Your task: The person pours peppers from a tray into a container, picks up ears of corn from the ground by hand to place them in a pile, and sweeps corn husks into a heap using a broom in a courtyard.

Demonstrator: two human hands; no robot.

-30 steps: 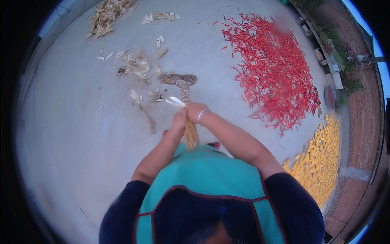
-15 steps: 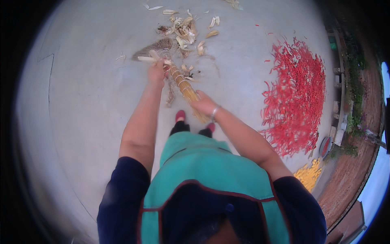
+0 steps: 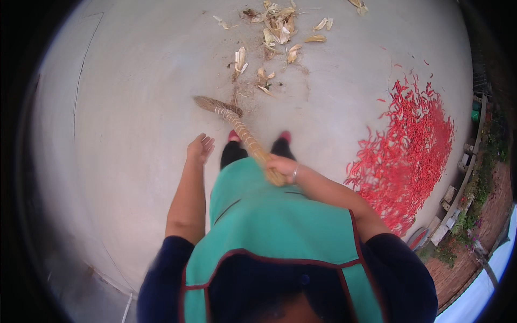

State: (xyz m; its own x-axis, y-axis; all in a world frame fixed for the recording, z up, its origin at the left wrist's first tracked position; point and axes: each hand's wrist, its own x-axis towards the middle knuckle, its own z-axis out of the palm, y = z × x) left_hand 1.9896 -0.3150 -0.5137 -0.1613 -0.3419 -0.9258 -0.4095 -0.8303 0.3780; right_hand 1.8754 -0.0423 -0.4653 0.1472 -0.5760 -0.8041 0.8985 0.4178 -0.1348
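Observation:
My right hand (image 3: 281,164) is closed round the upper end of a short straw hand broom (image 3: 245,132), close against my green apron. The broom's handle is bound with pale rings, and its brown bristle head points to the far left, low over the floor just ahead of my feet. Left of the broom, my left hand (image 3: 201,147) hangs empty with its fingers loosely apart. Beyond the bristles, a pale corn husk (image 3: 240,60) lies on the floor, and a heap of dry husks (image 3: 280,27) with brown debris lies farther off.
Red chili peppers (image 3: 414,151) are spread over the grey concrete floor (image 3: 134,118) on my right. A row of blocks (image 3: 449,196) edges a plant bed (image 3: 468,218) at the far right. A few single husks (image 3: 323,23) lie scattered ahead.
My left hand has let go of the husk, which lies on the floor, and has drawn back. My right hand has pulled the broom nearer my body.

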